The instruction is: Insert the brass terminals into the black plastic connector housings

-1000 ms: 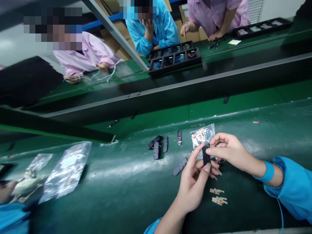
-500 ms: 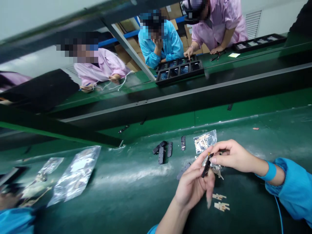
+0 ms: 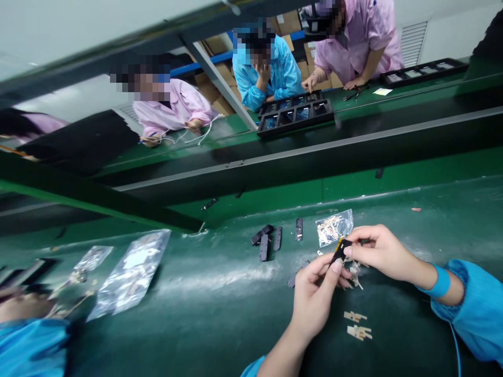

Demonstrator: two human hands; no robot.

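A small black plastic part [image 3: 341, 250] with a yellow strip along one edge is held between both hands. My left hand [image 3: 316, 293] pinches its lower end between thumb and fingers. At its upper end my right hand [image 3: 379, 251] grips it with thumb and forefinger. Beneath the hands lie small cream-coloured pieces [image 3: 356, 275], partly hidden. Nearer to me are two more cream pieces [image 3: 359, 332] on the green bench. Just behind the hands sits a clear bag [image 3: 334, 228] of similar pieces. Another dark part [image 3: 296, 275] is half covered by my left hand.
Several black parts [image 3: 264, 247] lie left of the hands, with a single one [image 3: 299, 229] beside them. A large clear bag [image 3: 131, 272] rests further left, near a co-worker's blue sleeve [image 3: 33, 345]. Across the bench, people sit by a black tray [image 3: 294, 123]. A green beam [image 3: 98, 201] slants at left.
My left hand has turned and its fingers have closed around the black part, which is now tilted with its yellow edge showing. The whole view has shifted slightly.
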